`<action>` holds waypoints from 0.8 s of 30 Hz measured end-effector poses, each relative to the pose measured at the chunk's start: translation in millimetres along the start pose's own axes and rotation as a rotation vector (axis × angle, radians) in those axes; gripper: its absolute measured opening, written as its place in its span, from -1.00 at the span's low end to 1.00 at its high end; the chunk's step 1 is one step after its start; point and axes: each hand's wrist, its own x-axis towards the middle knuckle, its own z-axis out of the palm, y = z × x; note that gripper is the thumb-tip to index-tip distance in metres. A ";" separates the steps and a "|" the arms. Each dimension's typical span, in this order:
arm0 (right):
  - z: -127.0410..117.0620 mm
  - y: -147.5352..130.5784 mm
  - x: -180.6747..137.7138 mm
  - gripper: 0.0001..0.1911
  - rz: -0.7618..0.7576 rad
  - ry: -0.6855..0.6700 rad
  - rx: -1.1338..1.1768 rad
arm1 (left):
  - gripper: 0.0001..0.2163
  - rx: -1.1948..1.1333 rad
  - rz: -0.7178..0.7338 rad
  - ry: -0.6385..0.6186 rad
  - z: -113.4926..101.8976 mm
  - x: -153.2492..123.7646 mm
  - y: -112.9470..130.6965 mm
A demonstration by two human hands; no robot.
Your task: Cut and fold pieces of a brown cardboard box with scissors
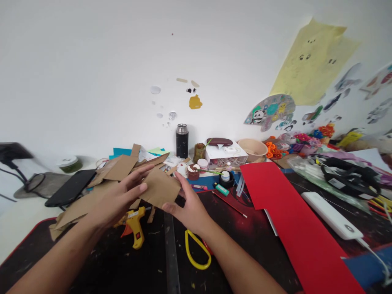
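Between my two hands, above the dark mat, is a small brown piece of cardboard (161, 188), tilted up. My left hand (118, 198) takes its left edge, thumb at the front and fingers reaching behind the top. On the right side, my right hand (191, 208) grips it with the thumb on the front lower edge and the fingers behind. A yellow glue gun (135, 228) lies beneath my left wrist. Below my right hand are the yellow handles of scissors (197, 265), partly covered by the forearm. A metal ruler (172, 257) lies between the forearms.
Cardboard scraps (114, 169) are piled at left, beside a black phone (73, 188). Along the wall stand a black flask (182, 141), a white box (226, 155) and a beige bowl (252, 149). Red card (294, 220) and a white power bank (332, 214) lie at right.
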 end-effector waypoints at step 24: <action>9.1 3.5 0.5 -0.24 -0.139 0.061 -0.185 | -0.37 0.148 0.077 -0.266 17.5 4.8 -35.3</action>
